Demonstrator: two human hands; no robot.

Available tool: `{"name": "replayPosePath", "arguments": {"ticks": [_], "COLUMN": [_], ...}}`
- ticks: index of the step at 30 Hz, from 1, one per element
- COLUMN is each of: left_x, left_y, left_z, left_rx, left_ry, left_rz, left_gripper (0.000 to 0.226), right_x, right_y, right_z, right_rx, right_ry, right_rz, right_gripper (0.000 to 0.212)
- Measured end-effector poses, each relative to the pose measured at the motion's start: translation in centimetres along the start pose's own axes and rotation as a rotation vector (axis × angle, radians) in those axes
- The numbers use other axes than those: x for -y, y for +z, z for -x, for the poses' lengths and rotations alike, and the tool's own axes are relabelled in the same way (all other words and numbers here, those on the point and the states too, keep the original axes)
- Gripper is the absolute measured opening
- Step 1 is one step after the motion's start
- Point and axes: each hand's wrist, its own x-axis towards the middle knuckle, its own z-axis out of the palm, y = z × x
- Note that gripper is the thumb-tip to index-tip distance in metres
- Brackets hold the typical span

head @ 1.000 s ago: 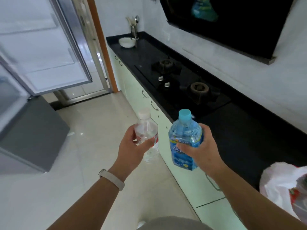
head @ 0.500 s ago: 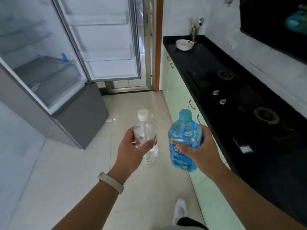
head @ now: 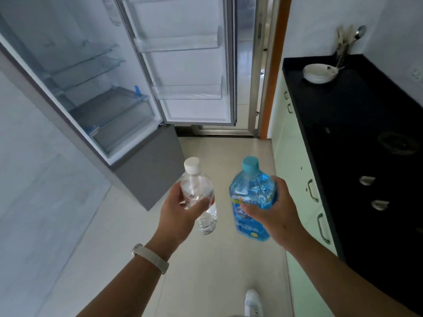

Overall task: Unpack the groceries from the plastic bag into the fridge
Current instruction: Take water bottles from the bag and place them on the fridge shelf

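The left hand (head: 177, 212) gripped a clear bottle (head: 198, 195) with a white cap, upright. Just right of it, apart, the right hand (head: 273, 213) gripped a blue bottle (head: 250, 200), also upright. Ahead and left of both grips stood the fridge (head: 96, 88), its door (head: 183, 65) swung open. A black counter (head: 357, 124) ran along beyond the right hand, a white bowl (head: 319, 73) at its far end.

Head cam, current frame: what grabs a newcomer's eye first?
Two bottles held up mid-frame: a clear bottle with a white cap in the left hand, and a bigger blue bottle with a teal cap in the right hand. Beyond them at upper left, the fridge stands wide open, its shelves and door racks bare. A black countertop with a white bowl runs down the right side.
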Motion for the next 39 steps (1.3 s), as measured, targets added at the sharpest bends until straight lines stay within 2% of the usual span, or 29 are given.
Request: {"name": "replayPosePath", "arguments": {"ticks": [7, 11, 14, 16, 20, 25, 34, 39], "left_x": [-2.2, -2.5, -2.4, -1.8, -0.1, 1.7, 5.0, 5.4], "left_y": [1.6, 0.8, -0.1, -1.0, -2.7, -5.2, -12.7, -16.4], "left_z": [-4.8, -7.4, -9.5, -11.0, -14.7, -21.1, -33.1, -37.2], "left_rx": [-0.103, -0.14, -0.192, -0.222, -0.256, -0.271, -0.24, -0.281], "left_ry": [-0.019, -0.021, -0.025, -0.029, -0.052, -0.078, -0.101, -0.09], "left_rz": [0.006, 0.003, -0.005, 0.013, 0.047, 0.105, 0.184, 0.174], "left_gripper": [0.044, 0.057, 0.046, 0.045, 0.06, 0.045, 0.045, 0.042], "right_x": [0.4, 0.8, 1.3, 1.7, 2.0, 3.1, 6.5, 8.4], "right_y": [-1.3, -0.4, 1.3, 2.7, 5.9, 10.9, 21.0, 25.8], "right_z": [-8.6, -12.2, -15.0, -16.7, -20.2, -25.4, -35.1, -38.6], "right_rx": [0.095, 0.148, 0.176, 0.2, 0.233, 0.256, 0.275, 0.299], "right_ry": [-0.051, -0.05, -0.061, -0.059, -0.056, -0.056, -0.073, -0.11], "right_rz": [-0.034, -0.052, -0.039, -0.036, 0.0, 0.049, 0.144, 0.167], "right_gripper": [0.067, 0.066, 0.063, 0.064, 0.07, 0.069, 0.063, 0.061]}}
